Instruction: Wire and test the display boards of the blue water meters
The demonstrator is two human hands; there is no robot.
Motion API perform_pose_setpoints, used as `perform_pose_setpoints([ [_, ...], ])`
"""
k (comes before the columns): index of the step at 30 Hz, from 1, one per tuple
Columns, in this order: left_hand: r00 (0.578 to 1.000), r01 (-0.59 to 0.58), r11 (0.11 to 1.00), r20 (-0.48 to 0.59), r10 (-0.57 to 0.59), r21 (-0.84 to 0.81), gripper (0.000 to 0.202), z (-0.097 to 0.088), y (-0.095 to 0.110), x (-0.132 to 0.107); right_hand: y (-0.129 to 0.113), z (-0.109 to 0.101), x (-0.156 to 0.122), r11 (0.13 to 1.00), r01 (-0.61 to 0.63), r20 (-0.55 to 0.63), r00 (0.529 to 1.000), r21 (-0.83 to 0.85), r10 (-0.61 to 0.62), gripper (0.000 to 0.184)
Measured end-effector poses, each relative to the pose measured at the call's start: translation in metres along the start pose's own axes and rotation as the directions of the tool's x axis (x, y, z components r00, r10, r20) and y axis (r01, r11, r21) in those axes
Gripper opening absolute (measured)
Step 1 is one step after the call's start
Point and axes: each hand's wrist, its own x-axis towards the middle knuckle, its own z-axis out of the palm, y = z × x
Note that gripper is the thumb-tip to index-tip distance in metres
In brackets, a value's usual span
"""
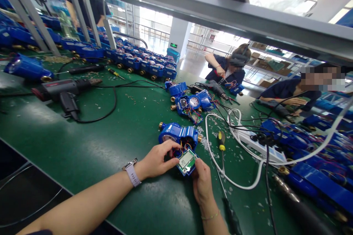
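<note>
Blue meter (176,136) lies on green worktop (110,143), likely heavy and rigid, while its display board (186,161) trails thin wires and looks fragile, edges only; left hand (157,161) and right hand (201,185) pinch its opposite edges.

On table (82,147), ctr: meter (176,135), circuit board (186,161) at its near edge. Left hand (157,161) on meter from left, right hand (202,185) under board. Just right: screwdriver (221,141), then power strip (256,144) under cables. Behind: second meter (191,104). Far left: power tool (64,90). Back: row of meters (143,64).
</note>
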Motion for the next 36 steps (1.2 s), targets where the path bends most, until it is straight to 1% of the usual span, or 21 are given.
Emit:
perform_pose_setpoints([
  [3,0.999,-0.012,1.0,0.032,0.012,-0.002,0.046,0.003,-0.003,-0.002,0.003,0.0,0.004,0.999,0.001,-0.034,0.999,0.039,0.001,0.047],
  [8,0.99,-0.08,0.996,0.118,0.082,-0.027,0.053,0.003,-0.003,-0.003,0.011,-0.001,0.007,0.998,0.025,-0.075,0.997,0.054,-0.021,0.049],
  [13,0.985,-0.057,0.998,0.164,0.058,-0.011,0.057,0.003,-0.001,-0.005,0.012,-0.002,0.007,0.999,0.017,-0.062,0.998,0.05,-0.014,0.049],
  [17,0.981,-0.043,0.999,0.189,0.04,0.01,0.058,0.003,0.001,-0.005,0.008,0.0,0.007,0.999,0.012,-0.087,0.996,0.05,-0.007,0.051],
  [22,0.981,-0.045,0.998,0.192,0.036,0.045,0.056,0.004,0.001,-0.005,0.005,0.004,0.008,0.999,0.026,-0.112,0.993,0.025,-0.023,0.055],
  [29,0.985,-0.091,0.992,0.155,0.077,0.084,0.052,0.007,-0.01,-0.008,0.005,0.006,0.008,0.999,0.033,-0.093,0.995,-0.008,-0.033,0.055],
  [36,0.989,-0.095,0.985,0.128,0.076,0.147,0.061,0.011,-0.019,-0.012,0.003,0.007,0.008,1.0,0.02,-0.074,0.997,0.007,-0.019,0.054],
])
